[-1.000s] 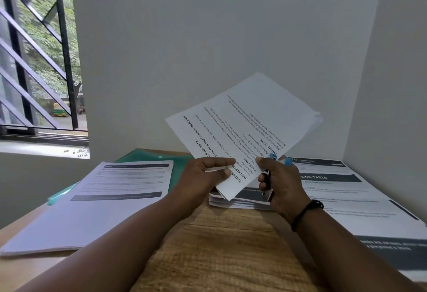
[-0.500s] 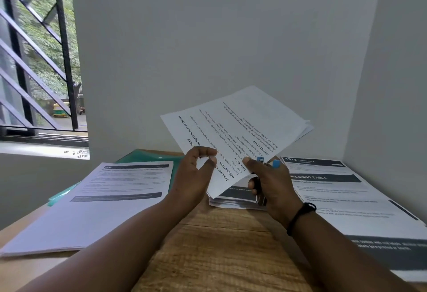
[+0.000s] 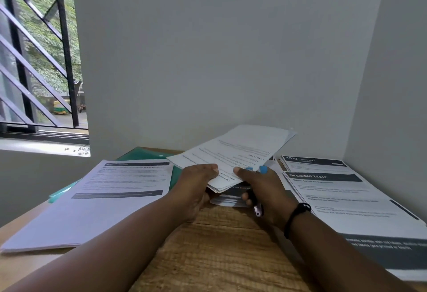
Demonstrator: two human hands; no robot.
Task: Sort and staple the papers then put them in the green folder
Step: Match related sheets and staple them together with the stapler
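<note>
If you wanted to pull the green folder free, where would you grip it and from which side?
Probably at the green folder's bare left corner, coming in from the left: that corner juts out past the left paper stack, which covers most of it. The far edge by the wall also shows, but the held sheets hang near it.

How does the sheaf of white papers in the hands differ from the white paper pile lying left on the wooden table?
The held sheaf of white printed papers is lifted off the wooden table, pinched by the left hand and the right hand; the left pile of white papers lies flat, untouched. The sheaf's page has plain text only; the pile's top page carries dark bands. Both are printed white sheets.
</note>
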